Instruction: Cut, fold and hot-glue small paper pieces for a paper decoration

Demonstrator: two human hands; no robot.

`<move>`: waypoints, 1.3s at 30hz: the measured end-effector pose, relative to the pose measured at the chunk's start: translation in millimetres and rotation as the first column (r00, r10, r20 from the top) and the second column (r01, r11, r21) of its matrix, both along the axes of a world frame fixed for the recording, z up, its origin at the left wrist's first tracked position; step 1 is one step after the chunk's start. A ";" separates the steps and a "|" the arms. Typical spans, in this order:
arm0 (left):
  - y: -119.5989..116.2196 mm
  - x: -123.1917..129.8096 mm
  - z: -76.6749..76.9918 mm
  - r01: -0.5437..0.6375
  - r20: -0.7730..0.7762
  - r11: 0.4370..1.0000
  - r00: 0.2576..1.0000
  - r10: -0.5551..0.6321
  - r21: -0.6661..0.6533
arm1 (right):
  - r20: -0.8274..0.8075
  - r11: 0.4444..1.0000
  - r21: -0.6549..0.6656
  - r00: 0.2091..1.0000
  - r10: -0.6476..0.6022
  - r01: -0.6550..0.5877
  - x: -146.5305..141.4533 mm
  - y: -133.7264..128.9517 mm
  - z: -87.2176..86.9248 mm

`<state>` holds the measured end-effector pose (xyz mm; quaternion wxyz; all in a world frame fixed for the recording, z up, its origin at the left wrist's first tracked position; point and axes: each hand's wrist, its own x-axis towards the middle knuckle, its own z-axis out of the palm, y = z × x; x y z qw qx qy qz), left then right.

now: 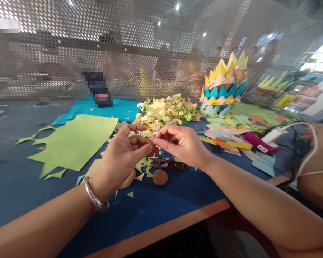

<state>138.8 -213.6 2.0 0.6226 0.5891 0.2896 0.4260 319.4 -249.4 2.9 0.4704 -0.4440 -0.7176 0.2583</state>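
Above the blue table my left hand (126, 154) and my right hand (180, 143) meet at their fingertips. Both hands pinch at something small between them that I cannot make out. Scissors with dark red handles (176, 165) lie just under my right hand. Two round brown discs sit nearer me: one (160, 177) in full view, the other (129, 179) partly behind my left wrist. Beyond the hands is a heap of small folded paper pieces (169, 111) in yellow, green and pink. Small paper scraps (148, 168) are scattered beneath the fingers.
Light green paper sheets (78, 143) and a blue sheet (123, 109) lie left. Pointed paper crowns (223, 89) are stacked at back right, near coloured strips (228, 134), a magenta device (261, 143) and a white cable. Another person's arm (317, 172) rests far right. A perforated metal screen (150, 53) stands behind.
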 end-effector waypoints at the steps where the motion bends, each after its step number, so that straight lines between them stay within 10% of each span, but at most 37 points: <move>1: 0.1 0.0 -0.1 -0.003 -0.006 1.000 1.000 0.003 0.007 | 0.003 1.000 -0.001 1.000 -0.003 0.003 0.2 -0.1 -0.1; 39: -3.1 1.1 0.8 -0.010 -0.108 0.995 0.994 0.021 0.100 | -0.015 1.000 0.000 1.000 0.023 -0.023 -0.6 -1.6 5.4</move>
